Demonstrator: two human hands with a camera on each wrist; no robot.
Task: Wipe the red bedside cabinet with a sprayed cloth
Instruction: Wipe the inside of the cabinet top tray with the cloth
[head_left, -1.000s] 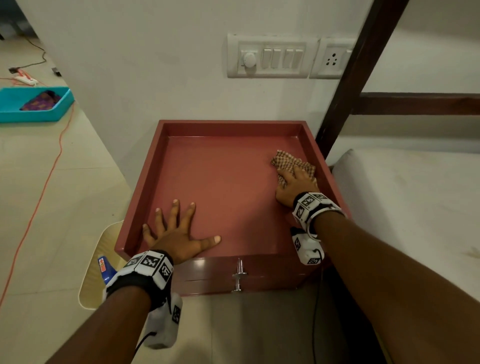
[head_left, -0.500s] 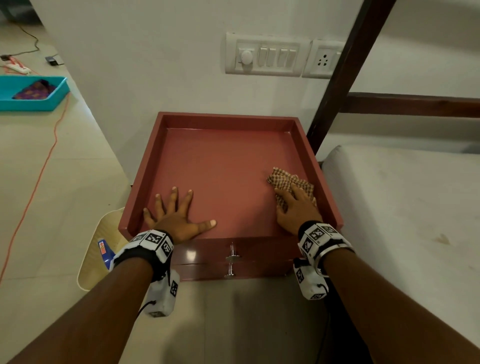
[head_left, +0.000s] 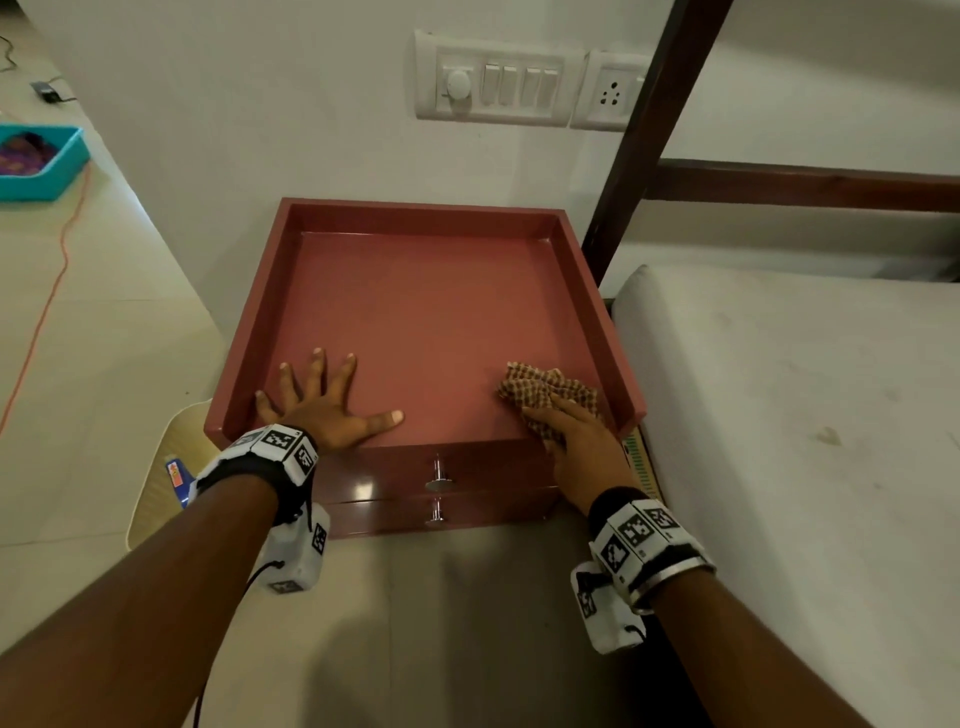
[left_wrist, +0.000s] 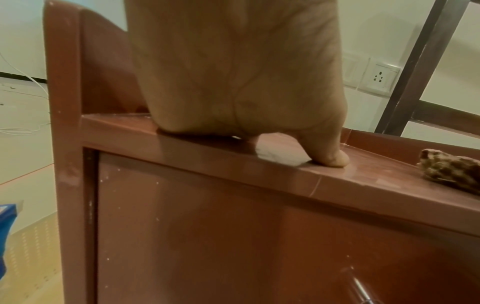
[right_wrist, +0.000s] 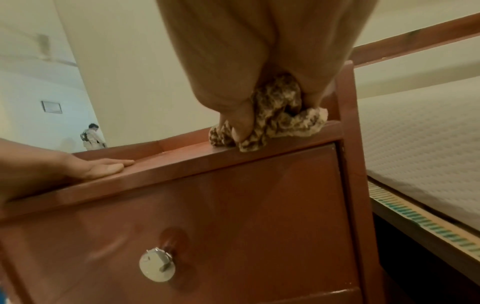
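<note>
The red bedside cabinet (head_left: 426, 312) stands against the wall, its top rimmed on three sides and its drawer front (right_wrist: 182, 216) facing me. My left hand (head_left: 327, 410) lies flat with fingers spread on the front left of the top; its palm (left_wrist: 233, 72) and thumb rest at the front edge. My right hand (head_left: 576, 436) holds a bunched brown checked cloth (head_left: 545, 389) pressed to the front right corner of the top. In the right wrist view the cloth (right_wrist: 275, 115) is wadded between thumb and fingers at the edge. The cloth (left_wrist: 451, 170) also shows at the right of the left wrist view.
A bed with a grey mattress (head_left: 805, 415) adjoins the cabinet on the right, under a dark wooden frame (head_left: 644, 140). A switch panel (head_left: 493, 83) is on the wall. A pale board with a blue spray bottle (head_left: 176, 478) lies left of the cabinet. A teal tray (head_left: 41, 161) and orange cable (head_left: 47, 306) are on the floor.
My right hand has dragged the cloth from the middle right of the top toward the front right corner. The left hand has stayed flat in its place.
</note>
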